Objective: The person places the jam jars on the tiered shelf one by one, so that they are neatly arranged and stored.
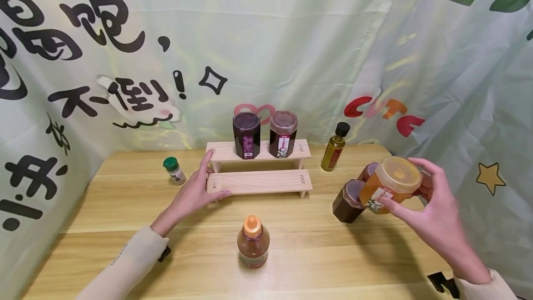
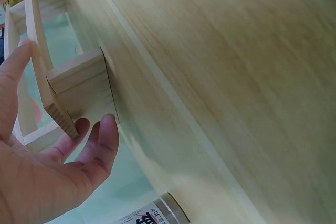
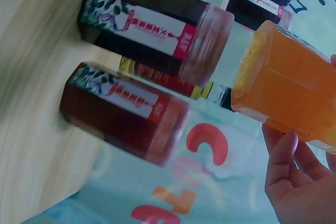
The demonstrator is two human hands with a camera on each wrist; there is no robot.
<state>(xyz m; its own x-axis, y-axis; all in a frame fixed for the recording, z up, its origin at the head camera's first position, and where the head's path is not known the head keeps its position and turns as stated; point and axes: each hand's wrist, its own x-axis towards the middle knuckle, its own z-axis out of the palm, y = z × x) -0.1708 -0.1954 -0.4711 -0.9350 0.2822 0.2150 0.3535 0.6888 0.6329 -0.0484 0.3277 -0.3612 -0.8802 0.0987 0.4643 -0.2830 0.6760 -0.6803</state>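
My right hand (image 1: pixel 435 203) holds a jar of orange contents (image 1: pixel 391 184) in the air, thumb on its label and fingers around the far side. In the right wrist view the orange jar (image 3: pixel 291 87) is tilted sideways. Below and beside it, two dark jars (image 1: pixel 349 203) stand on the table. My left hand (image 1: pixel 195 189) grips the left end of a two-step wooden rack (image 1: pixel 258 182), thumb along the lower step's front edge. In the left wrist view, fingertips (image 2: pixel 81 127) touch the board's end. Two dark purple jars (image 1: pixel 247 135) stand on the upper step.
A green-capped shaker (image 1: pixel 175 171) stands left of the rack. An orange-capped bottle (image 1: pixel 253 244) is in front, and a black-capped oil bottle (image 1: pixel 334 149) at the back right. A printed curtain (image 1: pixel 291 50) hangs behind the wooden table (image 1: pixel 300 253).
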